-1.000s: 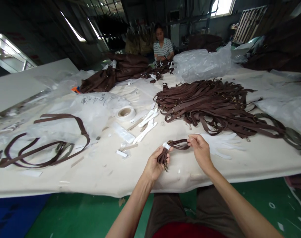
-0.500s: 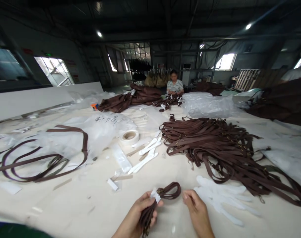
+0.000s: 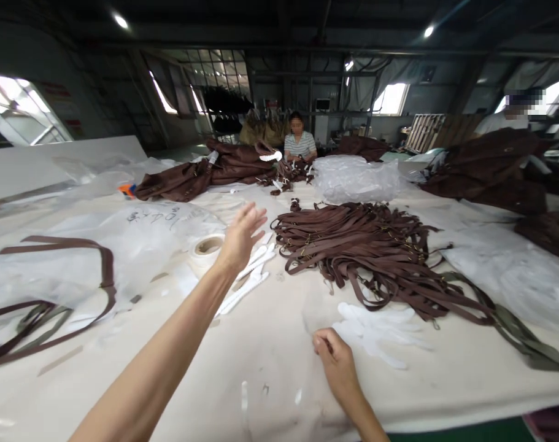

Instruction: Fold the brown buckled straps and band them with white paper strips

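Observation:
My left hand (image 3: 245,236) reaches far forward over the table, fingers stretched out and holding nothing. Beyond it, a bundle of brown straps with a white tie (image 3: 270,156) shows against the brown fabric at the far side; it looks to be in the air. My right hand (image 3: 335,359) is low over the near table, its fingers curled into a pinch; what they hold, if anything, I cannot make out. Just beyond it lie white gloves (image 3: 375,331). A large heap of brown straps with metal clips (image 3: 362,245) spreads further right. White toothed ties (image 3: 254,279) lie beside my left wrist.
A roll of white tape (image 3: 208,247) sits left of my left hand. Clear plastic bags (image 3: 169,221) and loose brown straps (image 3: 107,264) cover the left side. Bundled straps (image 3: 283,178) lie before a co-worker (image 3: 300,144) across the table. Another person stands far right.
My left hand has let go of the strap bundle and swung forward and up; the bundle is now at the far side. My right hand stays pinched. The view has turned right.

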Demonstrator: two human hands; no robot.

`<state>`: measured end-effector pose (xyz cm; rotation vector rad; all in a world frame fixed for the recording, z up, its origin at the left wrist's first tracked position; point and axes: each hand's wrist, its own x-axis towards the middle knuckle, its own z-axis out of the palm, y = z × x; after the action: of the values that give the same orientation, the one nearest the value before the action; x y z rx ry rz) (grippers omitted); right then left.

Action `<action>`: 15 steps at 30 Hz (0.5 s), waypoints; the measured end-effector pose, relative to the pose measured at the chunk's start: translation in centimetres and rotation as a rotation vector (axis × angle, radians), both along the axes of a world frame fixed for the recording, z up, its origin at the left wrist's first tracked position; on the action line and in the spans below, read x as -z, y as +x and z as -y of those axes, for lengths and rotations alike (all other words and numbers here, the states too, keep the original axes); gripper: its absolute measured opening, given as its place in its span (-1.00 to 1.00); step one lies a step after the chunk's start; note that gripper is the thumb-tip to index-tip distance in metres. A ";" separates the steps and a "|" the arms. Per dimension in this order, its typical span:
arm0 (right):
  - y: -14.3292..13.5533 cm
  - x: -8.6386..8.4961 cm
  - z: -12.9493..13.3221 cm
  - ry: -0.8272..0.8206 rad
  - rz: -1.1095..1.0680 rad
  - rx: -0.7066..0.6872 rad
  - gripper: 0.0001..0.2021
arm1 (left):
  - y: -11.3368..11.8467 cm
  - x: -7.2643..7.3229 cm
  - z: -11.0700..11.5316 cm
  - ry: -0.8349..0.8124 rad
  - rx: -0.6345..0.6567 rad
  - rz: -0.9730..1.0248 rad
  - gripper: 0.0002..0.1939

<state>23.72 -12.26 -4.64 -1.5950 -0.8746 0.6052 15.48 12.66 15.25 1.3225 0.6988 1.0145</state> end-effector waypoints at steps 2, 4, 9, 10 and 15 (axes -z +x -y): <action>0.0 -0.1 -0.1 0.001 0.013 -0.008 -0.72 | -1.0 3.9 2.5 -0.057 0.076 -0.127 -0.45; 0.0 0.1 -0.2 0.003 0.020 -0.016 -0.74 | -2.6 8.4 5.0 -0.048 0.091 -0.324 -0.47; -0.2 0.7 -0.5 0.018 0.022 -0.025 -0.74 | -6.4 17.4 8.8 0.475 0.050 -0.740 -0.66; -0.2 0.8 -0.5 0.025 0.004 -0.023 -0.74 | -6.9 18.5 9.3 0.608 0.049 -0.790 -0.66; 1.5 -0.4 -0.4 0.027 -0.103 -0.024 -0.75 | -7.4 21.6 10.3 0.994 -0.029 -0.951 -0.63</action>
<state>25.20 -11.82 -4.29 -1.5173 -0.8227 0.6841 8.06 2.37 -6.32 2.7520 0.9345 0.7084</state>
